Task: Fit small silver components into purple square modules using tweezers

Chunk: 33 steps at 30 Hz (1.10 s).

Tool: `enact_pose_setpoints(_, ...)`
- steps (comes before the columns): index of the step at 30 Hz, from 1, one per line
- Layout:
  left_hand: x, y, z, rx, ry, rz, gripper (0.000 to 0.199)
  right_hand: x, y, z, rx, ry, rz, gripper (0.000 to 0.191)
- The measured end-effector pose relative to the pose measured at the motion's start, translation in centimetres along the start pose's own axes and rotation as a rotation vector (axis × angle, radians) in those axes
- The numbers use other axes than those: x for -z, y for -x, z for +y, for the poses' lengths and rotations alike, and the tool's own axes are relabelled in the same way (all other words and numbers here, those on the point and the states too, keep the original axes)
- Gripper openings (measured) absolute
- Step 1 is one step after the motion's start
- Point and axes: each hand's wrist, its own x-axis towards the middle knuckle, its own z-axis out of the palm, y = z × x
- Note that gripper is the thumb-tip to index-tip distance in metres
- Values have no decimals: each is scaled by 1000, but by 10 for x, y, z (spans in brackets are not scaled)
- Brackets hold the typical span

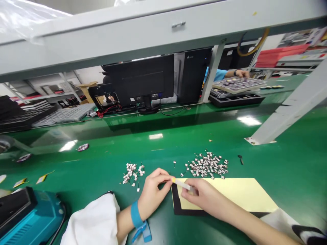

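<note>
My left hand, with a blue wrist strap, is closed in a pinch on a small yellow piece. My right hand grips a pale, flat, narrow tool whose far end meets the yellow piece at my left fingertips. I cannot make out the tool's exact kind. Under my right hand lies a pale yellow sheet on a black backing. Beyond the hands, a larger pile of small white parts with short dark leads and a smaller pile of similar parts rest on the green table.
A teal machine stands at the near left, by yellow battery-like pieces. A monitor is at the back under a grey beam. A slanted post rises at right. Another person's hand touches stacked trays.
</note>
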Motion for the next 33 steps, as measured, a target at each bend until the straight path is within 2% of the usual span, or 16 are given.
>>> enact_pose_setpoints(6,-1,-9,14,-114,131,94,18,12,2,-12,66,-519,174,22)
enact_pose_setpoints(10,-1,-9,18,-196,125,103,23,4,5,-18,78,-728,149,20)
enact_pose_setpoints(21,2,-4,17,-284,31,41,24,-2,7,-15,91,-753,118,19)
enact_pose_setpoints(27,4,-5,17,-466,-169,81,21,-7,10,-14,88,-814,107,20)
enact_pose_setpoints(33,3,-5,16,-520,-218,77,20,-8,6,-10,96,-727,106,19)
